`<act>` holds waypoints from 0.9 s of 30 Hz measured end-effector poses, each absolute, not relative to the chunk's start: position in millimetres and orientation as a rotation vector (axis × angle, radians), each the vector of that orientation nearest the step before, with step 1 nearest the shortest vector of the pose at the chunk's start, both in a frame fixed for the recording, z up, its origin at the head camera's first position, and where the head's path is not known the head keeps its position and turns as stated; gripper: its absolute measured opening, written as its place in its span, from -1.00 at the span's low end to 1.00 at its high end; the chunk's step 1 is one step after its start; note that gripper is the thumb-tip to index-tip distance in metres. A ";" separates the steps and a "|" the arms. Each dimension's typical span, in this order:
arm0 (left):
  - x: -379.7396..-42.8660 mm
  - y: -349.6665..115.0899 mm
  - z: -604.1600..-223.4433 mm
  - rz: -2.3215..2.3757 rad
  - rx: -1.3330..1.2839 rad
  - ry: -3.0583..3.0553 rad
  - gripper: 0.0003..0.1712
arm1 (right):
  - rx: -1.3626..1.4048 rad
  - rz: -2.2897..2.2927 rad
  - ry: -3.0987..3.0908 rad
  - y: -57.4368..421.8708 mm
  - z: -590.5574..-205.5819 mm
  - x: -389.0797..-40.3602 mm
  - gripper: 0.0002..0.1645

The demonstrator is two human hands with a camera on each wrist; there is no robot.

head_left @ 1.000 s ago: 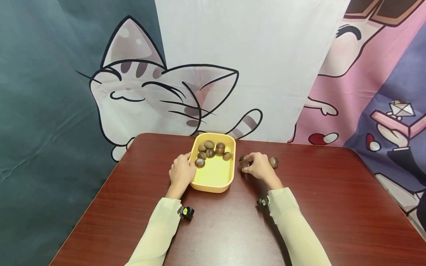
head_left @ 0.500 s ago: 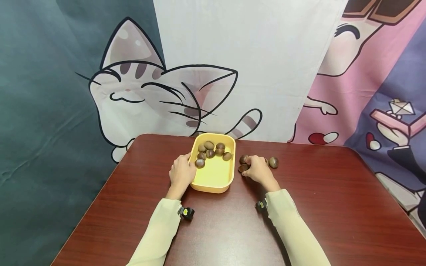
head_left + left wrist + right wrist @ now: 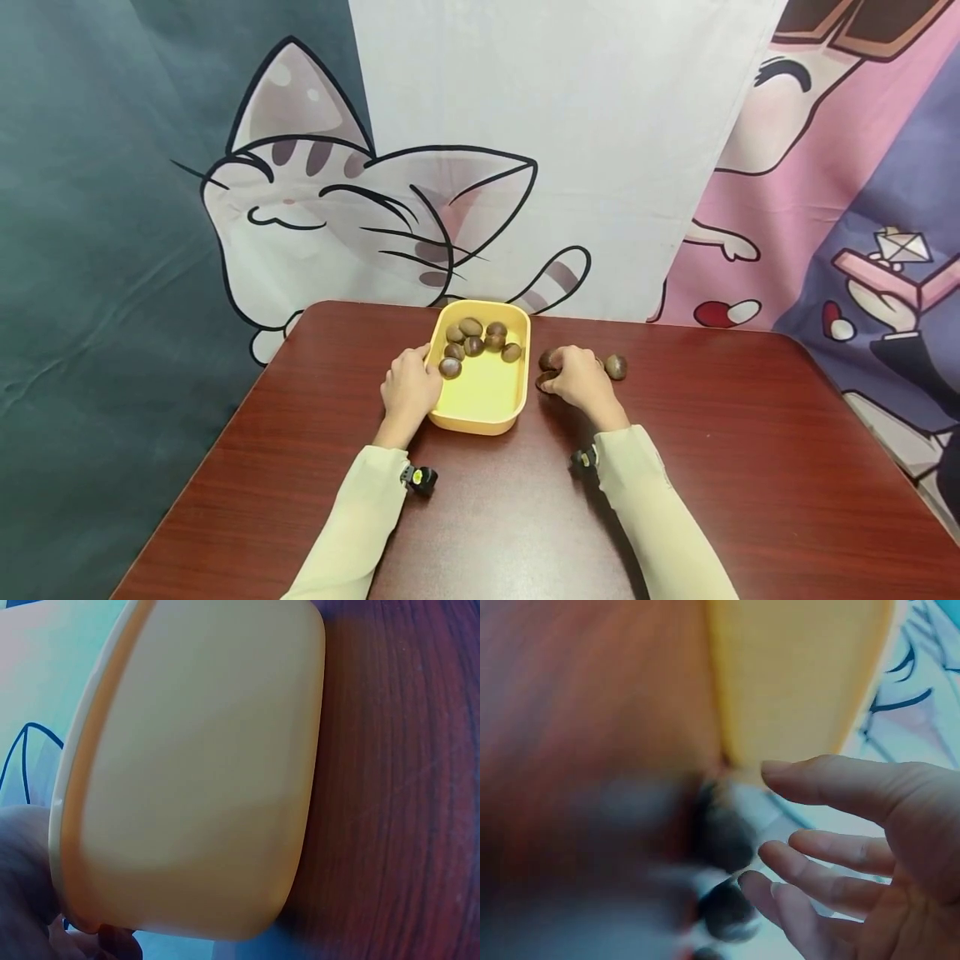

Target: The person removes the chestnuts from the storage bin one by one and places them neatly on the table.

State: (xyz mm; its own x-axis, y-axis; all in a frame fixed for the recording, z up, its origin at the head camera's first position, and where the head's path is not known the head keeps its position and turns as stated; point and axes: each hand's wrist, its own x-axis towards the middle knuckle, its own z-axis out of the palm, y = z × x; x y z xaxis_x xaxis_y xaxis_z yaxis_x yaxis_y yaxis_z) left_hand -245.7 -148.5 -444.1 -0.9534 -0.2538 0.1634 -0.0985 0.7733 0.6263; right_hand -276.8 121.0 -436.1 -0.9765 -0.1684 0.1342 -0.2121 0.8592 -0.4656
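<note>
My left hand (image 3: 411, 385) grips the left wall of a yellow plastic tub (image 3: 480, 408), the thumb over the rim. Several brown, glossy nuts that look like chestnuts (image 3: 473, 346) lie inside, mostly toward its far end. To the right of the tub, my right hand (image 3: 587, 379) reaches down among more chestnuts on the table. One chestnut (image 3: 547, 360) sits at its fingertips, and another (image 3: 545, 382) is partly covered by the thumb. In the right wrist view the thumb (image 3: 832, 780) and fingers stand apart close to dark, blurred chestnuts (image 3: 724, 836), with no firm hold showing.
A further chestnut (image 3: 616, 367) lies right of my right hand. The reddish-brown wooden table (image 3: 720, 467) ends at a fabric backdrop (image 3: 600, 108) printed with cartoon animals. Each wrist carries a small black camera (image 3: 420, 479).
The chestnut by my right thumb has shifted slightly toward me and turned. My right hand has moved very little. The left hand and the tub stay in place.
</note>
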 end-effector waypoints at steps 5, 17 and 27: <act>-246.7 -148.7 -443.9 -0.940 0.275 -2.732 -0.52 | 0.327 0.862 -2.803 97.2 -415.6 -277.2 -0.64; -246.2 -147.9 -442.1 -0.946 0.288 -2.731 -0.52 | 0.559 0.932 -2.765 30.4 -407.6 -294.9 -0.71; -245.0 -147.6 -443.9 -0.941 0.264 -2.717 -0.51 | 0.641 1.073 -2.792 2.8 -421.4 -295.3 -0.63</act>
